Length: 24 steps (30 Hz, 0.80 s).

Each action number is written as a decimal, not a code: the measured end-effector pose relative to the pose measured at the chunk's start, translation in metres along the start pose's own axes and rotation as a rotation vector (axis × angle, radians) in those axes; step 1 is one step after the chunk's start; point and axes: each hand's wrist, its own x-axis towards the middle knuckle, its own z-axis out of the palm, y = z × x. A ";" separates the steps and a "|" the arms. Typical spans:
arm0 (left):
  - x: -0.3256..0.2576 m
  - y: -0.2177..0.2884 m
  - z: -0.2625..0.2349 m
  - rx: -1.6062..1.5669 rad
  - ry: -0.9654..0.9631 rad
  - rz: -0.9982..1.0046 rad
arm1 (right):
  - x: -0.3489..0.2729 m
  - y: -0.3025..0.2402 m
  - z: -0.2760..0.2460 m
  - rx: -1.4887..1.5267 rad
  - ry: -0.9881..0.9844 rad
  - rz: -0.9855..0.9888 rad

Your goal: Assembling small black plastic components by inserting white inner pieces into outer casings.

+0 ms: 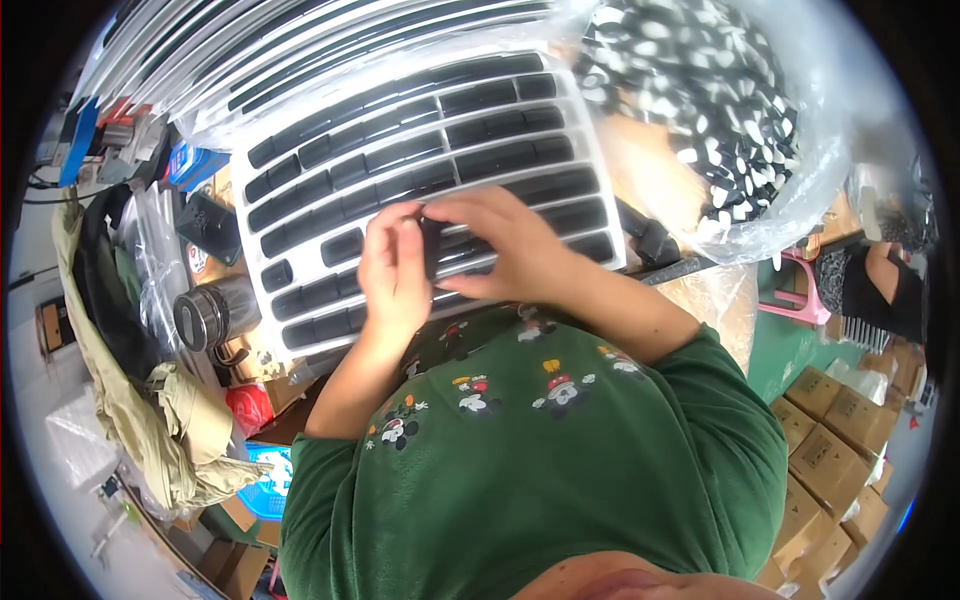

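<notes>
Partly visible (behind fingers (411,255)): dark piece (432,246)

The head-worn fisheye looks steeply down from close above the green shirt (560,470), which fills the lower middle. It faces forward to the left hand (395,265), right hand (515,242) and white tray (586,146), all near; outer edges bend toward a dark rim.
</notes>
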 end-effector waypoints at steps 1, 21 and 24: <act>-0.001 -0.001 -0.011 0.078 0.038 0.082 | 0.002 0.003 -0.016 -0.046 -0.045 0.077; 0.031 -0.013 -0.181 1.208 -0.409 -0.068 | -0.022 0.137 -0.170 -0.918 0.144 0.455; 0.043 -0.003 -0.176 1.284 -0.572 -0.150 | -0.029 0.120 -0.172 -0.687 0.313 0.510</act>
